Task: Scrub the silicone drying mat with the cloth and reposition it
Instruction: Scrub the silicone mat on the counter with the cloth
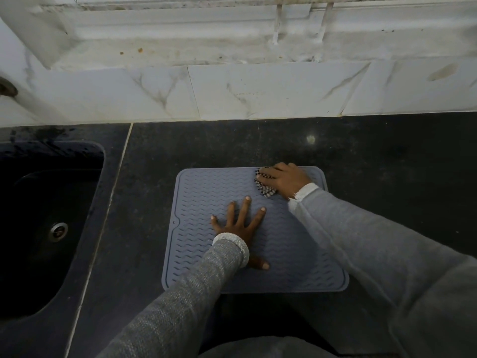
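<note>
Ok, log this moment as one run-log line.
phase: scrubbing | left hand: flat on drying mat | right hand: pressing cloth at mat's far right corner | mat: flat on counter

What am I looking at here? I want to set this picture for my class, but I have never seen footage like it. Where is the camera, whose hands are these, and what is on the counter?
There is no machine here: a person works with bare hands, and one wide-angle camera worn on the head looks forward and down at them, so the arms enter from the bottom edge.

A grey silicone drying mat with wavy ridges lies flat on a dark countertop. The left hand is spread flat on the mat's middle, apparently steadying it. The right hand presses a bunched checked cloth onto the mat's far right corner. A dark sink with a metal drain sits to the left, and marbled white tiles line the wall behind.
</note>
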A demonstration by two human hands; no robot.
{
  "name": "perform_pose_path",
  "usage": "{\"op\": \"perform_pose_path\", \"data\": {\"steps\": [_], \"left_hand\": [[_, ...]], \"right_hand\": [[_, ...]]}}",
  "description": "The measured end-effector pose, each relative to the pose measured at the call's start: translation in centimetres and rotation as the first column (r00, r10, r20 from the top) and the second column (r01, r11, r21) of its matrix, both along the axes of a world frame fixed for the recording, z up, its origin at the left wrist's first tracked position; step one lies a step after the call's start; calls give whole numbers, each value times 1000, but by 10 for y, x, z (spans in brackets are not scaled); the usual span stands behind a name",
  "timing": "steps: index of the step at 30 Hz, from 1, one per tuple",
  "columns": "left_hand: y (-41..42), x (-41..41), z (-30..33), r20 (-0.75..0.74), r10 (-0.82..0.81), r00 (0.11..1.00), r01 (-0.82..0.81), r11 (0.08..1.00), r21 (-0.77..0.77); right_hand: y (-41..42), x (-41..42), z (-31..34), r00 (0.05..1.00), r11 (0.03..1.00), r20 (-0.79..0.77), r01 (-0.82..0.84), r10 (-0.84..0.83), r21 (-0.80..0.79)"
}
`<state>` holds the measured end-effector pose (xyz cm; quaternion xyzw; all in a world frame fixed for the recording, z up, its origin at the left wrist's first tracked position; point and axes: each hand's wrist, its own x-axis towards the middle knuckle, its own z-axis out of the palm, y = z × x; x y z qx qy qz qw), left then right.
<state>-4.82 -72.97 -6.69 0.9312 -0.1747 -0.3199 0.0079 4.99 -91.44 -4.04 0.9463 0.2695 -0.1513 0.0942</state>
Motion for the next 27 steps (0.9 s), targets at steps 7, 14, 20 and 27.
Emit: {"op": "perform_pose_path", "data": {"steps": [7, 14, 20, 27], "left_hand": [[-2, 0, 3, -15, 0, 1000, 0, 1000, 11], [-1, 0, 1, -17, -6, 1000, 7, 1000, 17], [1, 1, 0, -5, -6, 1000, 6, 1000, 3], [0, 1, 0, -15, -7, 1000, 7, 1000, 6]], "right_hand": [[-44, 5, 12, 997, 992, 37, -67, 71, -107], [18, 8, 8, 992, 994, 78, -101, 97, 42], [-33, -3, -2, 999, 1000, 43, -2, 2, 16], [-8, 10, 12, 995, 997, 93, -27, 20, 68]]}}
